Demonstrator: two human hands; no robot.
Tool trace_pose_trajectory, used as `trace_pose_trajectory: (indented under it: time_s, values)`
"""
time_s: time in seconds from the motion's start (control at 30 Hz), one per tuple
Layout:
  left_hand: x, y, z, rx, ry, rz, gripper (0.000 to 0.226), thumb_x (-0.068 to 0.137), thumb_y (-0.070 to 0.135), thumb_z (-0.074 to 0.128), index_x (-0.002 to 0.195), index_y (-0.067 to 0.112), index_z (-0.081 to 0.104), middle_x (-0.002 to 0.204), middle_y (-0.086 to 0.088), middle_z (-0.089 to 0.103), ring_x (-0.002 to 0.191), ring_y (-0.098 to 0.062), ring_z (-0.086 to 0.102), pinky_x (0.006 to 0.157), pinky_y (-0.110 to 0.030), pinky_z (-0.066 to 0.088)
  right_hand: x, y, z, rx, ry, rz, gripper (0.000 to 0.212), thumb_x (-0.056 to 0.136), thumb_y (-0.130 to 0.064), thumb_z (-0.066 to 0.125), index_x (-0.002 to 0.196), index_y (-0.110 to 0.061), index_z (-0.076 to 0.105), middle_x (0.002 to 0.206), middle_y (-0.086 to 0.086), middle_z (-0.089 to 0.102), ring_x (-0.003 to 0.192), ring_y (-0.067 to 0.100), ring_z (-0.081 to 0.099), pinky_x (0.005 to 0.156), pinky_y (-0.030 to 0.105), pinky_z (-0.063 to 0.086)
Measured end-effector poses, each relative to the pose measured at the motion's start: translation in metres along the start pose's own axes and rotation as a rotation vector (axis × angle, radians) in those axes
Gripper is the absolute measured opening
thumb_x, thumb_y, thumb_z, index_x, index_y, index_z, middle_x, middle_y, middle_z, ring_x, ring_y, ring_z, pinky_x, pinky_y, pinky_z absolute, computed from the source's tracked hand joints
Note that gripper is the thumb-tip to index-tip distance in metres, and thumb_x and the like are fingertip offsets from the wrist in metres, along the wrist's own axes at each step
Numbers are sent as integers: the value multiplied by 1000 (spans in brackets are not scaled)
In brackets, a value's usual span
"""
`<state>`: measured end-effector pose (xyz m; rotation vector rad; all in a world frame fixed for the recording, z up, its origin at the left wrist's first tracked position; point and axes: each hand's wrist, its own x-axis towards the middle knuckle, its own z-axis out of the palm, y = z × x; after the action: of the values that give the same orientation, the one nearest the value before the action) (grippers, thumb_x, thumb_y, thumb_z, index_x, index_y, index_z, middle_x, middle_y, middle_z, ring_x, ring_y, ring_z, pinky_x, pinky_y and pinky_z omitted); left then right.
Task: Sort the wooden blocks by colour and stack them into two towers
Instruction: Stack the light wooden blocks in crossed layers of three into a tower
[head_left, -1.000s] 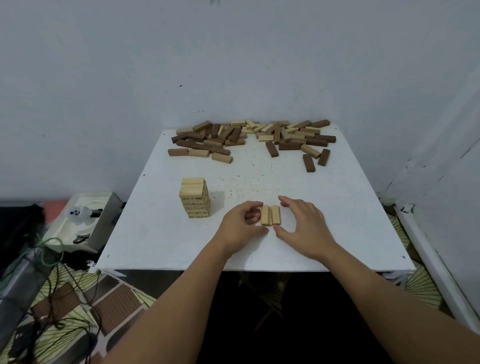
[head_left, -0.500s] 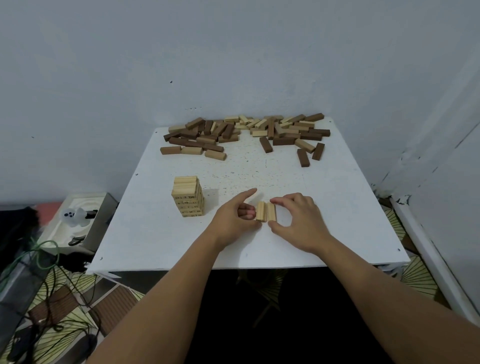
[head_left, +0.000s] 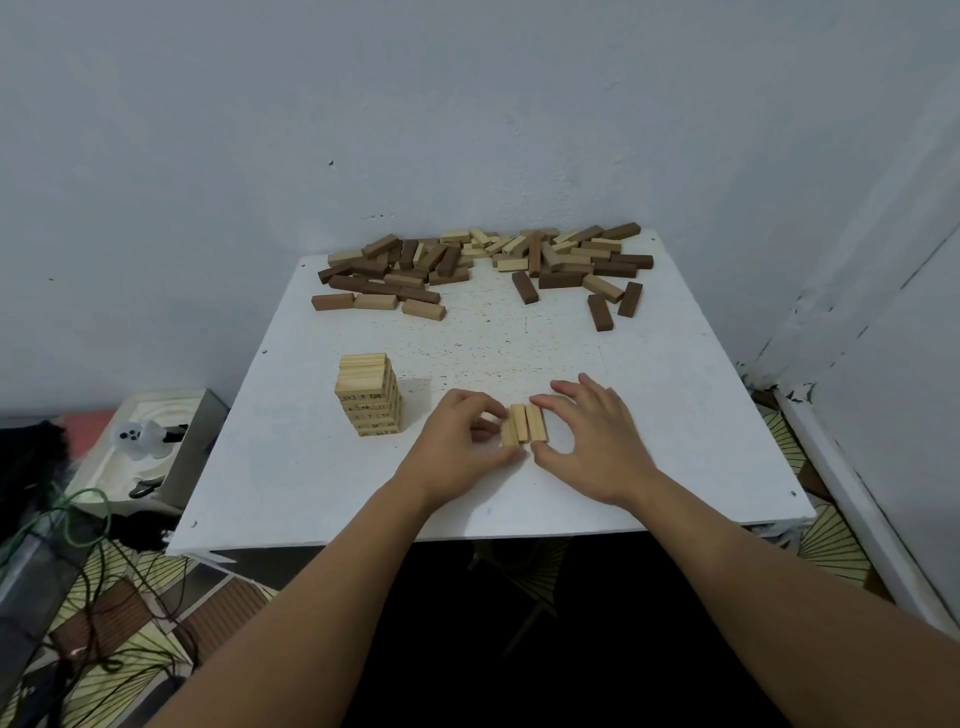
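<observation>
While three pale blocks (head_left: 523, 424) lie side by side near the table's (head_left: 675, 415) front edge, the left hand (head_left: 462, 436) pinches their left side with curled fingers and the right hand (head_left: 587, 434) presses the right side, fingers spread. One pale tower (head_left: 370, 393) stands left (layer count unclear). Mixed loose blocks (head_left: 483, 265), too overlapped to count, line the back edge

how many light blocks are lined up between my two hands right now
3, side by side on the white table: the left block against the left hand, the middle block, and the right block beside the right hand. Fingers could hide more.
</observation>
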<state>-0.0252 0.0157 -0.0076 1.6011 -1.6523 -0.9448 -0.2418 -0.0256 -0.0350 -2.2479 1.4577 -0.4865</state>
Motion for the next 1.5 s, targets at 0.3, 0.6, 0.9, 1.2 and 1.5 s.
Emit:
trace_pose_trajectory:
  time_s: [0.3, 0.6, 0.9, 1.2, 1.5]
  values:
    - [8, 4, -8, -71, -92, -132, 60, 80, 21, 91, 135, 25, 67, 123, 10, 51, 106, -9, 64, 84, -9, 52, 1, 1, 0, -8, 18, 6, 59, 88, -60, 60, 144, -46, 47, 159, -12, 36, 152, 17, 17, 126, 44, 11]
    - [17, 9, -11, -84, -123, -169, 51, 78, 16, 90, 121, 28, 66, 121, 4, 55, 87, -7, 67, 77, -19, 53, 3, 1, -4, 40, 17, 21, 58, 88, -56, 67, 142, -43, 52, 155, -12, 39, 148, 15, 22, 125, 41, 15]
    - [21, 7, -11, 67, -133, -158, 56, 86, 23, 83, 137, 31, 61, 123, 2, 51, 70, 2, 61, 65, -13, 46, 2, 0, -5, 23, 8, 23, 63, 90, -57, 64, 148, -42, 46, 157, -11, 37, 149, 15, 21, 125, 41, 13]
    - [26, 12, -12, 86, -159, -204, 55, 76, 34, 92, 127, 40, 69, 125, 1, 52, 91, -11, 64, 74, -25, 47, 8, -2, -11, 34, -70, 68, 60, 86, -64, 66, 142, -51, 48, 155, -15, 32, 148, 13, 15, 122, 39, 9]
    - [24, 16, -13, 129, -172, -164, 54, 80, 35, 89, 130, 35, 70, 112, 5, 54, 90, -14, 67, 76, -26, 50, 8, -3, -14, 85, -112, 86, 56, 83, -69, 67, 135, -58, 51, 153, -17, 30, 147, 13, 13, 120, 39, 8]
